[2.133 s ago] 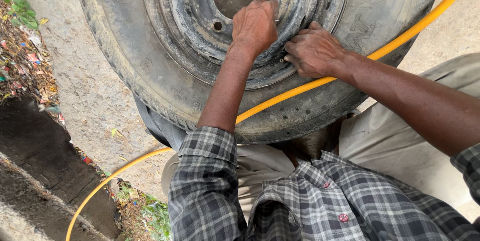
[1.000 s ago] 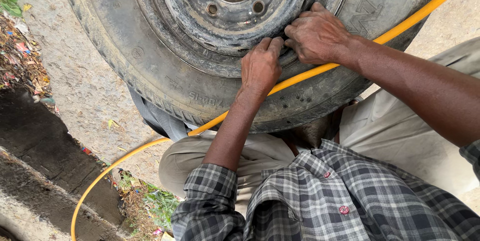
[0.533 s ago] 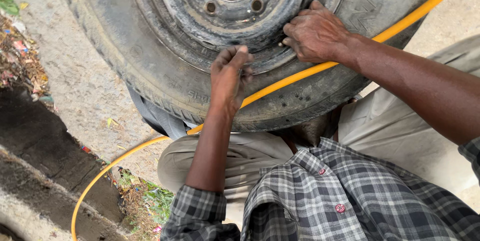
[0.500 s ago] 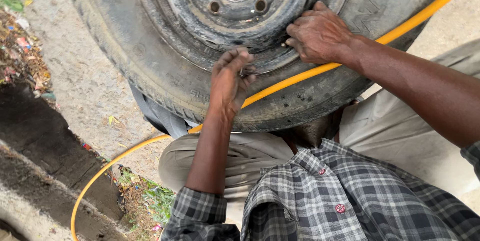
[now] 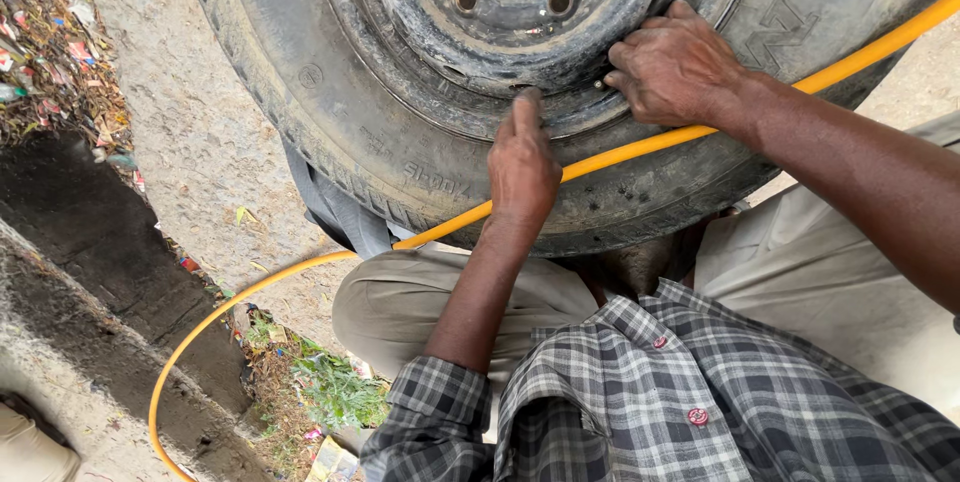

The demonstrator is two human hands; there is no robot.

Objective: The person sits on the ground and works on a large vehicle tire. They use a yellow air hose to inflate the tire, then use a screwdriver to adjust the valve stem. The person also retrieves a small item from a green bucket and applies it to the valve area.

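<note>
- The worn, dusty tyre is lying against the person's knees, its rusty steel rim facing up.
- The left hand is pressing flat, fingers narrow, on the rim's edge.
- The right hand is curling over the rim, beside the yellow hose crossing the tyre.

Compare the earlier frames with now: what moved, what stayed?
The left hand slid down off the rusty steel wheel rim across the worn black tyre, and now rests with fingertips at the rim's edge. The right hand stayed on the rim by the yellow hose.
</note>
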